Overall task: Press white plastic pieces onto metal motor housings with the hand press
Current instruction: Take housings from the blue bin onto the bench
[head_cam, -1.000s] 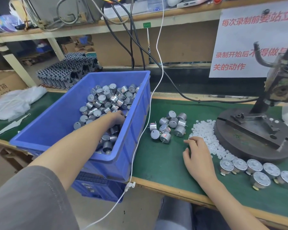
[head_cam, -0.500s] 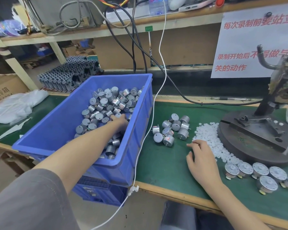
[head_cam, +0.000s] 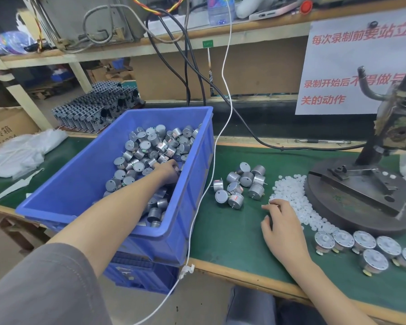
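The person's left hand (head_cam: 168, 171) is down in the big blue plastic crate (head_cam: 192, 141) at centre left of the frame. Its fingers are buried in the heap of silver cylindrical metal motor housings (head_cam: 150, 141), so there's no telling if it actually grips one. The grey sleeve (head_cam: 45, 289) of that arm fills the lower left corner.

The right hand (head_cam: 281, 221) rests on the green worktop (head_cam: 232, 231) at lower centre right. Its fingers are curled, with the tips touching the near edge of the pile of small white plastic pieces (head_cam: 291, 191). Can't tell whether it has one pinched or is just poking at them.

That pile runs along the left edge of the hand press's round dark metal base (head_cam: 352, 207), which sits at the right of the frame. A couple of white pieces lie on top of the base too.

Between the crate and the pile is a loose cluster of silver motor housings (head_cam: 240, 184), lying every which way. Along the lower right, just in front of the press base, is a neat row of housings standing on end (head_cam: 366, 240). They're too small to say if white pieces are fitted.

A thin white cable (head_cam: 223, 127) hangs down past the crate's right wall. A second blue crate (head_cam: 138, 270) sits under the first. A white paper sign with red characters (head_cam: 361, 66) hangs at upper right.
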The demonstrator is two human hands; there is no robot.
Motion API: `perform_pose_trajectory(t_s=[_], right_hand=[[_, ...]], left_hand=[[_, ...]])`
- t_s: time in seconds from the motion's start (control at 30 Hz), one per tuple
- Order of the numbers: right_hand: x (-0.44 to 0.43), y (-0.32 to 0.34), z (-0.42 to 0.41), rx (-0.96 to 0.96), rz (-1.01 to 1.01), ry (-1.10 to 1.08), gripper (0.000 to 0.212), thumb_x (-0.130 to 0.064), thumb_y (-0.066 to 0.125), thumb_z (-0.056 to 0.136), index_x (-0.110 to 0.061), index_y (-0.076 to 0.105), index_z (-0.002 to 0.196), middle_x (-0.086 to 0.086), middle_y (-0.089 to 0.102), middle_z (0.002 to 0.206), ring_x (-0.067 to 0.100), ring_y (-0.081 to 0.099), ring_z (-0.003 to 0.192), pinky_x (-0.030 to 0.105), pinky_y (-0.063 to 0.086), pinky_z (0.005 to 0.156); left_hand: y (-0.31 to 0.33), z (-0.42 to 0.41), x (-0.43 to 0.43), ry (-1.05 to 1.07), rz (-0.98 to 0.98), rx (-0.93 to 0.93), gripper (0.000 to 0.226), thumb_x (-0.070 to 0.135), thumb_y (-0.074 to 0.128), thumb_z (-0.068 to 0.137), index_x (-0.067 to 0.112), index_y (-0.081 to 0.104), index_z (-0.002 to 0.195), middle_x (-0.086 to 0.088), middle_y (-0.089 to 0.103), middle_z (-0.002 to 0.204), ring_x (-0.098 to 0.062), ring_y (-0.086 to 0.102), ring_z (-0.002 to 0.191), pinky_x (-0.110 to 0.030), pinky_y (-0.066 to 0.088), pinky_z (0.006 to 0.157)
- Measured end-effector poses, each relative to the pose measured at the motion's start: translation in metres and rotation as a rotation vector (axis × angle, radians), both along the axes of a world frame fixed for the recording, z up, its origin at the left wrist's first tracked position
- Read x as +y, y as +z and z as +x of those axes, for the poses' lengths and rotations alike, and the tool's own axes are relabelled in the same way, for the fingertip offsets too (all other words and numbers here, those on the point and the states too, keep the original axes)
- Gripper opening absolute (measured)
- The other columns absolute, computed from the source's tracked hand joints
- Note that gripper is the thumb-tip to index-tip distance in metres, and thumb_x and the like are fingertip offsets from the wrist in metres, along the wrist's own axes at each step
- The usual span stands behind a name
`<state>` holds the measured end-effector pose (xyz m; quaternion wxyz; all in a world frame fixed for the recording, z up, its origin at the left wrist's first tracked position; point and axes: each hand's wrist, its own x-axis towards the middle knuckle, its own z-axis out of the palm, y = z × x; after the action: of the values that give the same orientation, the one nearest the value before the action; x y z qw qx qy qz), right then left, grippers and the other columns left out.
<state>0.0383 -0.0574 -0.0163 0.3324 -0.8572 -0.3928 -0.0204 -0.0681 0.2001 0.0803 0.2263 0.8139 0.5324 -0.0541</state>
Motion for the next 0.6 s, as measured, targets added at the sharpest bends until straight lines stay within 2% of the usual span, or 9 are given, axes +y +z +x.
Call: perform_pose_trajectory(t_s=[0.07, 0.13, 0.17, 0.2, 0.27, 0.33, 0.43, 0.5, 0.6], right_hand=[[0.000, 0.000, 0.000, 0.005, 0.006, 0.001, 0.024, 0.005, 0.057, 0.080, 0.006, 0.065, 0.103, 0.020, 0.057, 0.112, 0.035, 0.055, 0.105, 0.042, 0.045, 0.089], [0.000, 0.000, 0.000, 0.010, 0.007, 0.002, 0.024, 0.005, 0.057, 0.080, 0.006, 0.064, 0.103, 0.020, 0.056, 0.112, 0.035, 0.055, 0.105, 0.043, 0.046, 0.088], [0.000, 0.001, 0.000, 0.011, 0.007, 0.003, 0.024, 0.004, 0.056, 0.080, 0.006, 0.064, 0.103, 0.019, 0.056, 0.112, 0.035, 0.055, 0.105, 0.043, 0.046, 0.089], [0.000, 0.001, 0.000, 0.011, 0.008, 0.004, 0.024, 0.004, 0.056, 0.080, 0.006, 0.064, 0.103, 0.019, 0.056, 0.112, 0.035, 0.055, 0.105, 0.043, 0.046, 0.089], [0.000, 0.001, 0.000, 0.006, 0.014, 0.005, 0.023, 0.005, 0.057, 0.080, 0.006, 0.065, 0.102, 0.020, 0.057, 0.111, 0.036, 0.056, 0.104, 0.044, 0.046, 0.088], [0.000, 0.001, 0.000, 0.005, 0.026, 0.004, 0.023, 0.006, 0.058, 0.079, 0.006, 0.065, 0.101, 0.020, 0.057, 0.110, 0.037, 0.057, 0.102, 0.044, 0.047, 0.086], [-0.001, 0.002, -0.001, 0.008, 0.035, 0.008, 0.022, 0.007, 0.059, 0.078, 0.007, 0.065, 0.099, 0.021, 0.058, 0.108, 0.037, 0.058, 0.100, 0.045, 0.048, 0.084], [-0.001, 0.002, 0.000, 0.005, 0.039, 0.013, 0.022, 0.007, 0.059, 0.077, 0.007, 0.066, 0.099, 0.021, 0.058, 0.107, 0.037, 0.058, 0.100, 0.045, 0.049, 0.083], [-0.001, 0.002, 0.000, 0.009, 0.037, 0.016, 0.023, 0.006, 0.058, 0.078, 0.007, 0.065, 0.100, 0.021, 0.058, 0.109, 0.037, 0.057, 0.102, 0.044, 0.048, 0.085]], left_hand=[[-0.006, 0.000, 0.009, -0.021, 0.011, 0.014, 0.034, 0.014, 0.032, 0.090, 0.016, 0.047, 0.120, -0.020, 0.029, 0.133, -0.029, 0.050, 0.091, -0.034, 0.048, 0.080], [-0.006, -0.001, 0.014, -0.015, -0.007, -0.028, 0.037, 0.009, 0.033, 0.089, 0.017, 0.048, 0.122, -0.020, 0.043, 0.121, -0.031, 0.052, 0.084, -0.036, 0.048, 0.073], [-0.006, -0.001, 0.016, -0.010, -0.015, -0.074, 0.038, 0.006, 0.035, 0.089, 0.017, 0.048, 0.123, -0.017, 0.052, 0.104, -0.030, 0.053, 0.075, -0.035, 0.049, 0.065], [-0.004, -0.002, 0.016, 0.016, -0.059, -0.120, 0.039, 0.003, 0.038, 0.089, 0.017, 0.047, 0.124, -0.013, 0.052, 0.082, -0.027, 0.050, 0.062, -0.029, 0.046, 0.052], [-0.001, -0.004, 0.022, 0.083, -0.137, -0.217, 0.043, -0.003, 0.042, 0.087, 0.017, 0.046, 0.125, -0.008, 0.038, 0.060, -0.020, 0.035, 0.047, -0.021, 0.036, 0.042], [0.007, -0.006, 0.025, 0.166, -0.203, -0.326, 0.051, -0.009, 0.044, 0.085, 0.022, 0.044, 0.125, -0.007, 0.038, 0.061, -0.019, 0.033, 0.047, -0.026, 0.043, 0.046], [0.022, -0.009, 0.032, 0.246, -0.284, -0.502, 0.059, -0.014, 0.047, 0.080, 0.027, 0.044, 0.123, -0.005, 0.044, 0.075, -0.019, 0.043, 0.056, -0.037, 0.054, 0.052], [0.033, -0.010, 0.033, 0.241, -0.282, -0.558, 0.058, -0.014, 0.050, 0.080, 0.027, 0.045, 0.121, -0.006, 0.047, 0.078, -0.018, 0.045, 0.059, -0.035, 0.054, 0.050], [0.043, -0.012, 0.028, 0.214, -0.294, -0.619, 0.056, -0.012, 0.049, 0.080, 0.027, 0.045, 0.119, -0.006, 0.044, 0.072, -0.015, 0.039, 0.056, -0.034, 0.053, 0.050]])
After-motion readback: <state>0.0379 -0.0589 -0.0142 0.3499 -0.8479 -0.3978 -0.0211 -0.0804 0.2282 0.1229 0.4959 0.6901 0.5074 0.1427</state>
